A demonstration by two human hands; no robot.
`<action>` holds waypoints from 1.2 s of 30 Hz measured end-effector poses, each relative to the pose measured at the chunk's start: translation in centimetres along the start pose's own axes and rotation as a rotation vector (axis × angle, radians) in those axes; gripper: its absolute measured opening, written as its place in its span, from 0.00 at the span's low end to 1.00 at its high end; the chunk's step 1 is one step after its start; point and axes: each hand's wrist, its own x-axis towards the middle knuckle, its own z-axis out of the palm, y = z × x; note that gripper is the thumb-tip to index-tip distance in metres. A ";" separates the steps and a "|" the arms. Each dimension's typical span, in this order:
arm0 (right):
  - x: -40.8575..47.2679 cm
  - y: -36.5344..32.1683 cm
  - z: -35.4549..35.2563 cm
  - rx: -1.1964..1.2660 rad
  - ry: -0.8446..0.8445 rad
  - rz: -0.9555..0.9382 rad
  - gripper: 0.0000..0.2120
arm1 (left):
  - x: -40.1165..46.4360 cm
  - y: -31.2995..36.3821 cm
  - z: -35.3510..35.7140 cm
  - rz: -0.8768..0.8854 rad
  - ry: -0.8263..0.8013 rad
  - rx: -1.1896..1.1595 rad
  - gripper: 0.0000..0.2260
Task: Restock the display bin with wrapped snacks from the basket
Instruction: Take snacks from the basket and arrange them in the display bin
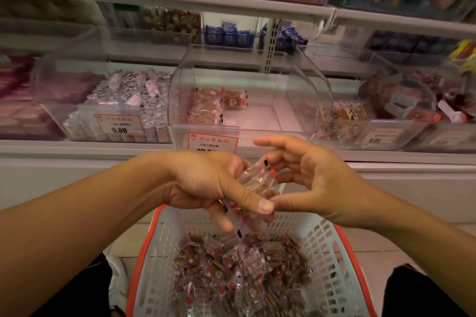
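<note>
Shop shelf (77,148) ahead, clear bin (243,100) nearly bare, basket (332,260) of snacks below; left hand (206,183) fingers clamped on wrapped snacks (257,181), right hand (306,177) fingers spread, touching them.

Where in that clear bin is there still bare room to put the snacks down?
The clear bin is bare across its floor's middle and right, from the right wall to the stacked snacks by the left wall; only that corner is crowded. The left hand grips a bunch of wrapped snacks, the right hand touching it, above the full basket.
</note>
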 end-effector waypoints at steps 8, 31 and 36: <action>5.4 -5.0 -4.7 -0.095 -0.137 -0.018 0.18 | -1.0 4.7 -2.0 0.299 0.267 0.034 0.16; 24.8 4.8 -3.5 -0.600 0.282 0.592 0.15 | -1.8 1.6 -11.6 0.400 1.004 1.641 0.11; 25.5 4.8 -2.5 -0.625 0.210 0.604 0.13 | -1.6 1.4 -11.6 0.421 1.016 1.617 0.10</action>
